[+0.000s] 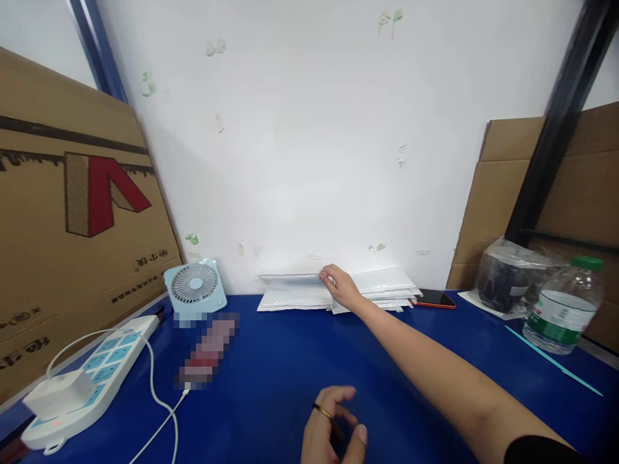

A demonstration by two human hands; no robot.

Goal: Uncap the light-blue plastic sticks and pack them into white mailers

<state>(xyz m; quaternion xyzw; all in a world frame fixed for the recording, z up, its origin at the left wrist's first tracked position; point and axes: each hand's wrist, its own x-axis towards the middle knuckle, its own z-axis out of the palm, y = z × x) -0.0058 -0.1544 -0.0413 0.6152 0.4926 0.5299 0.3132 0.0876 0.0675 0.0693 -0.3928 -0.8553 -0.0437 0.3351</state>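
Observation:
A low stack of flat white padded envelopes lies on the blue table against the wall. My right hand reaches to the stack, its fingers pinching the upper edge of one white padded envelope, which tilts up at the left. Nearer to me, my left hand, with a ring on one finger, hovers over the table at the bottom middle. Its fingers are curled, thumb apart from them, and nothing lies between.
At the left are a light blue fan, a white power strip with a charger, a cable and a blurred object. At the right are a phone, a bagged dark object, a bottle and a turquoise strip. Cardboard flanks the table.

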